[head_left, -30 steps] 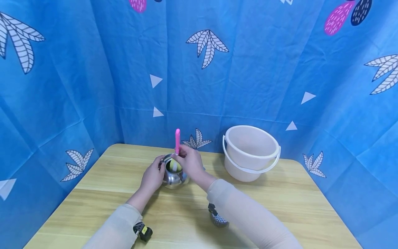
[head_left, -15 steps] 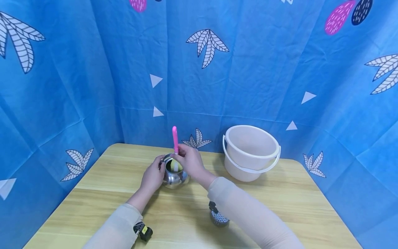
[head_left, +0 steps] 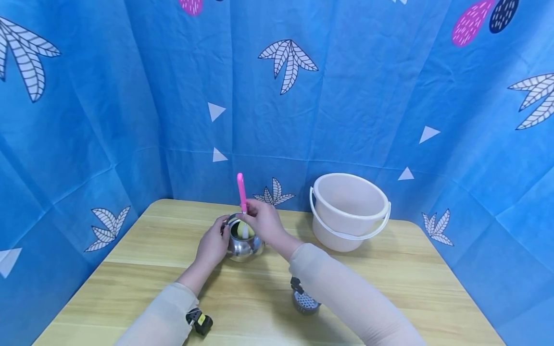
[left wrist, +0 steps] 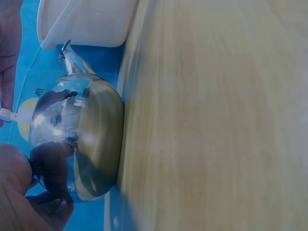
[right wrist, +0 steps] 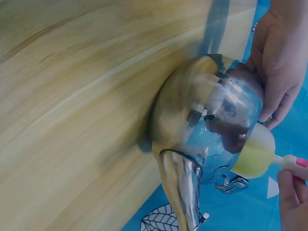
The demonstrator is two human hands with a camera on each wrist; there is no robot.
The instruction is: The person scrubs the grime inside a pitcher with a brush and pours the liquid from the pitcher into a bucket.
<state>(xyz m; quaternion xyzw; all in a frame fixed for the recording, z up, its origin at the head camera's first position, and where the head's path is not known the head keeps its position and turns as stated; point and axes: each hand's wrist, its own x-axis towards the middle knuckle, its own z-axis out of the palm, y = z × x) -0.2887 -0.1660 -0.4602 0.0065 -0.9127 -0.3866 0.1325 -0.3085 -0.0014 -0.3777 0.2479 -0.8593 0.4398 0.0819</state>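
Observation:
A shiny steel teapot (head_left: pixel 244 248) stands on the table, its mouth uncovered; its spout (right wrist: pixel 180 187) shows in the right wrist view. My left hand (head_left: pixel 213 244) grips the teapot at its left side near the rim. My right hand (head_left: pixel 266 222) pinches the shaft of a sponge brush below its pink handle (head_left: pixel 241 190), which points up. The brush's yellow and white sponge head (right wrist: pixel 255 153) sits partly inside the teapot's mouth. How far down it reaches is hidden by the pot wall.
A white bucket (head_left: pixel 337 244) with its handle hanging down stands at the back right. Partly behind my right sleeve (head_left: pixel 346 293) is a small round metal piece with a perforated top (head_left: pixel 305 302). Blue patterned curtain (head_left: pixel 277 120) surrounds the wooden table (head_left: pixel 242 307).
The brush's pink handle has leaned further left and risen slightly, my right hand shifting a little with it. The left hand and the teapot stay almost still.

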